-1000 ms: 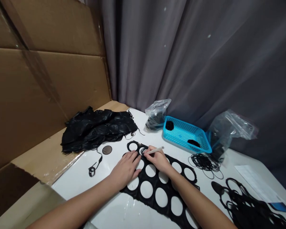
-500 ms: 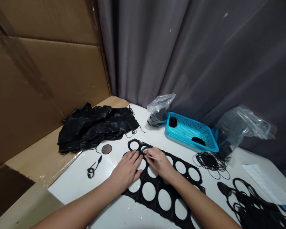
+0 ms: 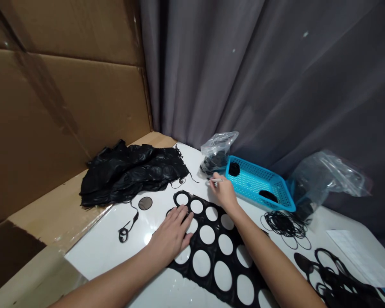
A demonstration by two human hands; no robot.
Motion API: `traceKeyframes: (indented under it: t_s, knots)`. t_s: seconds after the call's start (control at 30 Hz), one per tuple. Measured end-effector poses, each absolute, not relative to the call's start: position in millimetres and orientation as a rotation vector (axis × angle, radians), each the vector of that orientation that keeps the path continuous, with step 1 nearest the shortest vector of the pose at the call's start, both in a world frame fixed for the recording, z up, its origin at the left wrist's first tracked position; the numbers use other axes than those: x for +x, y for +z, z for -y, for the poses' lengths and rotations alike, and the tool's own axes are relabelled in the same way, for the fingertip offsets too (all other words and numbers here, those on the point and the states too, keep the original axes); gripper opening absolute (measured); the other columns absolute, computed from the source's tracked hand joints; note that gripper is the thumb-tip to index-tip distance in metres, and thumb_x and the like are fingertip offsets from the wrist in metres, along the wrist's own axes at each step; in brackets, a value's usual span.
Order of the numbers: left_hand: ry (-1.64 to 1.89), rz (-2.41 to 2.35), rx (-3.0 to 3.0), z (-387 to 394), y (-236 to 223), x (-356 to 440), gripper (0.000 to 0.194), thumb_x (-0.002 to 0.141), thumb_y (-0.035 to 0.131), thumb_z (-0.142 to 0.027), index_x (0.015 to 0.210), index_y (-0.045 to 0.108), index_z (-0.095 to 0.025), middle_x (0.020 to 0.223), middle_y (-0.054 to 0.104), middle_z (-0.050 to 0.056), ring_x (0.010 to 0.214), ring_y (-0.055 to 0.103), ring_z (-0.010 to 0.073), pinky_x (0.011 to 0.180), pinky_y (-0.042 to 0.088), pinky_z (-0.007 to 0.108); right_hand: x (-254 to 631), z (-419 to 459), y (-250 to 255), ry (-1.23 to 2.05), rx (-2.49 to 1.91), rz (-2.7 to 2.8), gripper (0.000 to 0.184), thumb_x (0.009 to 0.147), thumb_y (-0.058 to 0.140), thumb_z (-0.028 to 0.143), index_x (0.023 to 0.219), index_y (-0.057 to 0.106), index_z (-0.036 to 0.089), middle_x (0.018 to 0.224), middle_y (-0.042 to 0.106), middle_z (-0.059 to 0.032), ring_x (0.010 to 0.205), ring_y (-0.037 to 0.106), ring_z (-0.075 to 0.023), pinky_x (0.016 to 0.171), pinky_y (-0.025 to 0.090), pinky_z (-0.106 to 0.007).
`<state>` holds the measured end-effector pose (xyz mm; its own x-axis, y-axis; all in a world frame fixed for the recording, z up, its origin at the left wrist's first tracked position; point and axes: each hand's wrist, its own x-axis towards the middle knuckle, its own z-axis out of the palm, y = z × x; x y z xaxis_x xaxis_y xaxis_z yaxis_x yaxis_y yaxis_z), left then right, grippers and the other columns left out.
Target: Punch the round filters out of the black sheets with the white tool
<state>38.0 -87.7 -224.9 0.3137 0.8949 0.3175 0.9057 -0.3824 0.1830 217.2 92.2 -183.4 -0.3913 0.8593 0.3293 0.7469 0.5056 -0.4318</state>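
My open left hand (image 3: 170,237) rests flat on the black sheet (image 3: 214,256) with round holes, while my right hand (image 3: 223,191) pinches a white pen (image 3: 216,181) just left of the blue basket (image 3: 253,179).

**Black holed sheet pressed flat, pen held clear**

A black sheet (image 3: 212,255) punched with rows of round holes lies flat on the worktop (image 3: 96,256). The left hand (image 3: 170,236) presses it open-palmed; the right hand (image 3: 223,192) pinches a thin white pen (image 3: 216,181) beyond its far edge.
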Motion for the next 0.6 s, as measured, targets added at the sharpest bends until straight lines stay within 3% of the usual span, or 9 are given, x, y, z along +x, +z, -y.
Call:
traceKeyframes:
  t_s: [0.1,0.2,0.4,0.6]
  knots:
    - [-0.484,1.782,-2.456,91,-220,40,0.046,0.094,0.056,-0.031,0.136,0.051,-0.013,0.142,0.053,0.022,0.134,0.048,0.037,0.109,0.04,0.051,199,-73,-189,0.826,-1.073,2.216,0.018,0.09,0.055,0.027,0.073,0.051,0.022,0.071,0.064,0.0001,0.065,0.058,-0.0181,0.062,0.04,-0.027]
    - [-0.366,1.789,-2.42,91,-218,41,0.044,0.093,0.054,-0.027,0.134,0.053,-0.01,0.137,0.056,0.024,0.131,0.052,0.0374,0.109,0.04,0.052,186,-54,-195,1.164,-0.912,2.205,0.016,0.088,0.059,0.03,0.075,0.055,0.022,0.078,0.069,0.0006,0.071,0.061,-0.0168,0.066,0.044,-0.026]
    - [-0.286,1.77,-2.396,91,-220,43,0.042,0.092,0.052,-0.024,0.13,0.056,-0.007,0.134,0.058,0.025,0.129,0.054,0.0378,0.109,0.041,0.053,179,-41,-196,1.271,-0.782,2.221,0.013,0.087,0.059,0.022,0.074,0.057,0.021,0.088,0.071,-0.0009,0.083,0.065,-0.0168,0.076,0.048,-0.028]
    - [-0.317,1.776,-2.413,91,-215,41,0.04,0.093,0.051,-0.024,0.129,0.058,-0.007,0.133,0.059,0.024,0.128,0.055,0.0371,0.108,0.042,0.052,181,-44,-195,1.166,-0.727,2.312,0.011,0.088,0.061,0.018,0.078,0.059,0.021,0.09,0.07,-0.0016,0.089,0.064,-0.0184,0.082,0.048,-0.03]
